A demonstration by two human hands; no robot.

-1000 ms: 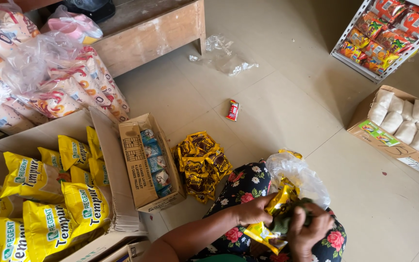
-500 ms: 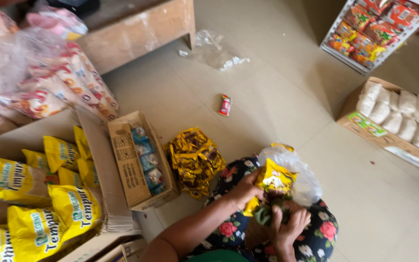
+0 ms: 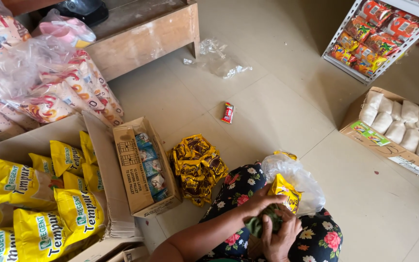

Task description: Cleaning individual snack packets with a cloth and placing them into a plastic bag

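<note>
— On the lap, between both hands, what's there now?

— A small yellow packet [image 3: 287, 193], standing against a clear plastic bag [image 3: 297, 180]. Half a second ago the packet was held higher and flatter, its face to the camera; now it sits lower, tipped toward the bag's mouth.

— And the hands?

— The left hand [image 3: 260, 203] curls over something dark green [image 3: 264, 224], fingers closed on it, touching the packet's lower edge. The right hand [image 3: 280, 237] is cupped beneath, fingers bent upward around the same green bundle. Whether the right one also grips the packet, I cannot tell.

— So what does the shift amount to?

— My reading: the hands have drawn closer together since a second ago, and the packet has moved from open display to resting at the bag, so the handling has gone from holding the packet up to working low at the lap.

— Around them?

— A heap of brown-and-yellow packets [image 3: 199, 167] on the floor just left of the knee, then an open carton [image 3: 141, 170] with blue sachets, then big yellow bags [image 3: 49, 204]. Further off, a red wrapper [image 3: 227, 112] lies alone on the tiles.
</note>
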